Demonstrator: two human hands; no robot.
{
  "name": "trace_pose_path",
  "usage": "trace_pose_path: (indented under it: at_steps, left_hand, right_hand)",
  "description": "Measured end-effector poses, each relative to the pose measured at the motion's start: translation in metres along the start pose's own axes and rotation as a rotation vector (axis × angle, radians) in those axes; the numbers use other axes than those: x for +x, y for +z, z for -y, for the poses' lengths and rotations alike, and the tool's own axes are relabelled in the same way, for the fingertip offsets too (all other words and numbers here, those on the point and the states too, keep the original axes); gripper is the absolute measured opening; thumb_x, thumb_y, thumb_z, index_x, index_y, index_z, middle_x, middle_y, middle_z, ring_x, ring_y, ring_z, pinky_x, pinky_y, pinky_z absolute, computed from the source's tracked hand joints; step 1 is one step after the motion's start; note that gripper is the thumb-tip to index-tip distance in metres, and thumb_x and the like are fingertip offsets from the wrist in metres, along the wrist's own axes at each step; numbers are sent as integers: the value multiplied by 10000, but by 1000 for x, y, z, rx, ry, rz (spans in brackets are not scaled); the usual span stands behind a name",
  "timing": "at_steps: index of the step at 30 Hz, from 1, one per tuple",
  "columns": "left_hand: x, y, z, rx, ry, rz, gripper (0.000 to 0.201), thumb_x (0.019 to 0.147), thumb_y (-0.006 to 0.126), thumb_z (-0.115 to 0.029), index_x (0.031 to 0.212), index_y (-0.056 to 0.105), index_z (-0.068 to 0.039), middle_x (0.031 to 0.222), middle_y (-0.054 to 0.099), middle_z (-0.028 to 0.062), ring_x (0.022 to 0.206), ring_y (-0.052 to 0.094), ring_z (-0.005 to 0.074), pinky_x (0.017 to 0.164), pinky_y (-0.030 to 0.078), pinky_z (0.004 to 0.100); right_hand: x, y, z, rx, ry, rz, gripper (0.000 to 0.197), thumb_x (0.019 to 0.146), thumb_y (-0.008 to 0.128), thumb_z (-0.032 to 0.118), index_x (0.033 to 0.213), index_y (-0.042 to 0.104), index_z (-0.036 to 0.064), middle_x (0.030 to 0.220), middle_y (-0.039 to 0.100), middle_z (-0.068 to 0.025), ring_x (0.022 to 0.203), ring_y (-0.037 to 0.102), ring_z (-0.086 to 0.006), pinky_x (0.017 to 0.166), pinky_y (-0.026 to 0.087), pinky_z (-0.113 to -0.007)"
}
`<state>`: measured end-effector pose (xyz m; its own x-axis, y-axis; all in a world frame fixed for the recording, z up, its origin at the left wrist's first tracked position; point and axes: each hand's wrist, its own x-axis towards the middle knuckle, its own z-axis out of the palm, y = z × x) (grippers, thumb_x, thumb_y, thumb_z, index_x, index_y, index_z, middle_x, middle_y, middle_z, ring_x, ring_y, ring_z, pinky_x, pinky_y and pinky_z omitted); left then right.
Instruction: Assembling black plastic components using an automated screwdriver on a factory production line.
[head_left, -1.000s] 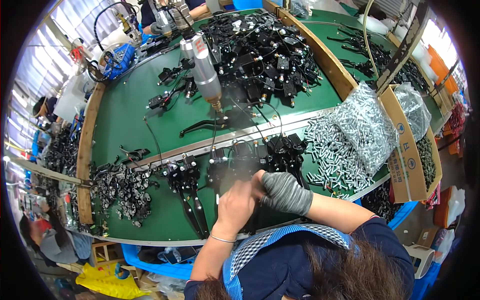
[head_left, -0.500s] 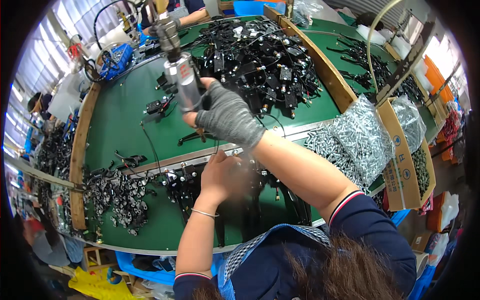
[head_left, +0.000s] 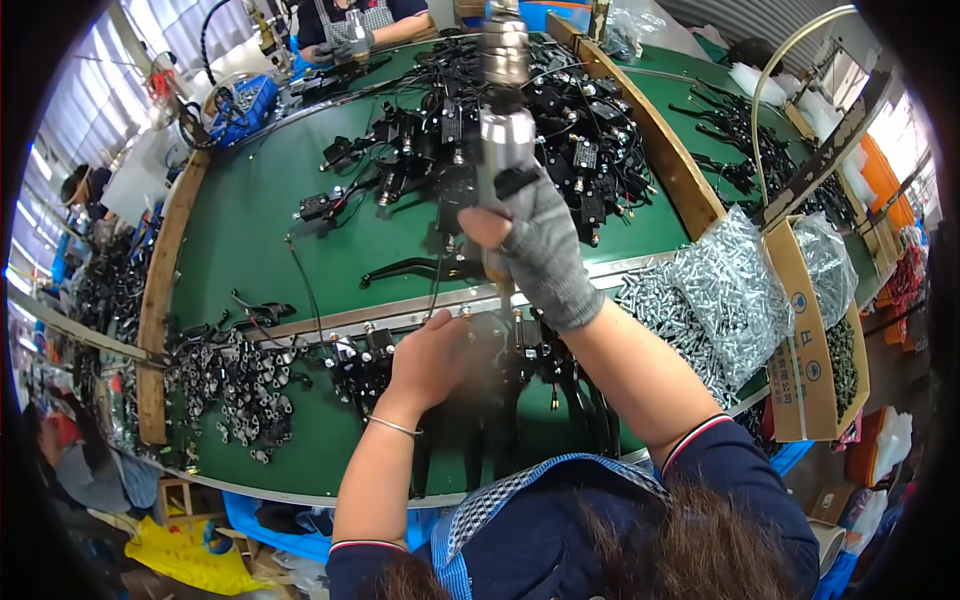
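Around the driver [head_left: 508,138], right hand [head_left: 548,250].

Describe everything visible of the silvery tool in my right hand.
The silvery tool looks metallic and cylindrical, with a ringed coupling above and a narrow, brownish lower end. It points down, nearly upright, over the green table. The grey-gloved right hand wraps its middle; blur hides whether that end touches anything.

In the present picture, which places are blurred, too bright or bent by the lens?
Head view: a smear blurs the fingers' side of the left hand, hiding detail there, while the gloved right hand looks clearer; head view: glare whitens the curtains at upper left; head view: the green table's near edge curves, with black corners.
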<state>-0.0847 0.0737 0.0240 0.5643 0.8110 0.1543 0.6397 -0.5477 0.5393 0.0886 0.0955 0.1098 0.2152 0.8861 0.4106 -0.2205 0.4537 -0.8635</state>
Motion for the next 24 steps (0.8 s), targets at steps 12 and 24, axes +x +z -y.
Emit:
trace_pose_path:
  at_steps: [12,24]
  left_hand:
    - [2,-1,3,75,73,21,255,728,740,-194,920,612,-86,835,574,70,707,637,235,614,505,349]
    - [3,-7,-1,21,30,82,278,736,735,-225,910,601,-54,850,583,72,718,643,240,624,505,355]
  right_hand:
    - [-32,-12,-10,113,185,-110,537,736,739,145,1169,430,70,889,519,-32,748,546,-114,629,491,-270]
    - [-28,6,9,179,68,-103,463,736,724,118,1098,439,70,827,539,-17,712,554,-103,588,485,-249]
